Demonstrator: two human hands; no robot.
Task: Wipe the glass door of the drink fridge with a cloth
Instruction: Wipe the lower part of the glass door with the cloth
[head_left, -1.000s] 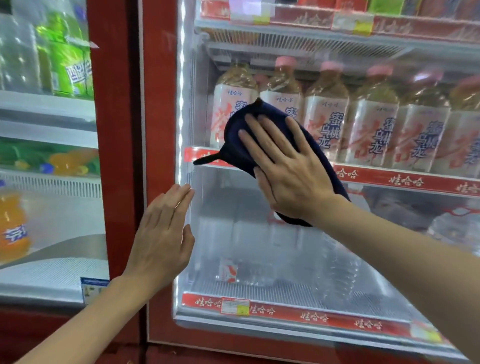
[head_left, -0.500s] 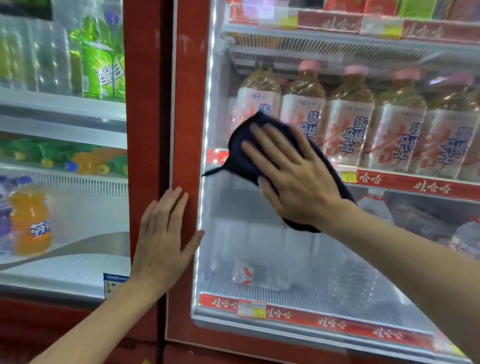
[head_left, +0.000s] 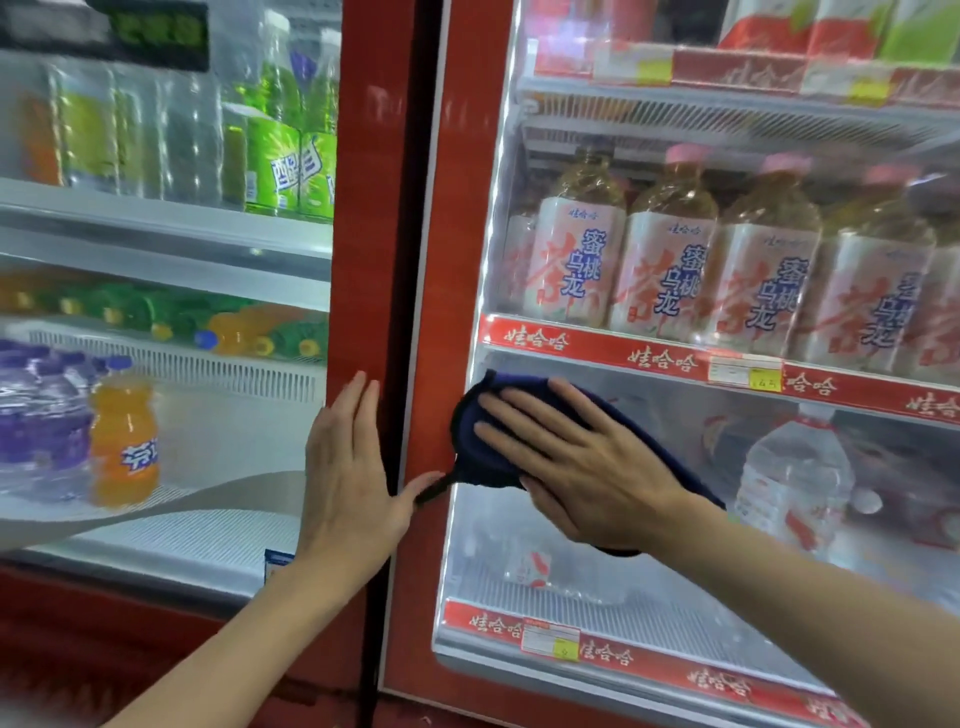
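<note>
Bracing with left hand (head_left: 348, 483), fingers straight and holding nothing, flat on red frame (head_left: 441, 260). Pressing dark cloth (head_left: 470, 436) under flat right hand (head_left: 571, 462) against glass door (head_left: 571, 613), at its left edge. Swept down and left off the tea bottles (head_left: 576, 249) to beneath their shelf (head_left: 597, 348); probably lower pane next.

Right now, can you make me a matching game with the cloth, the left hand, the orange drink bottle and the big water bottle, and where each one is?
Things:
1. cloth
2. left hand
3. orange drink bottle
4. water bottle

Places:
A. standing inside the left fridge
B. pressed on the glass door under the right hand
C. on a shelf behind that glass door
D. flat on the red frame

Pairs: 1-B, 2-D, 3-A, 4-C
</note>
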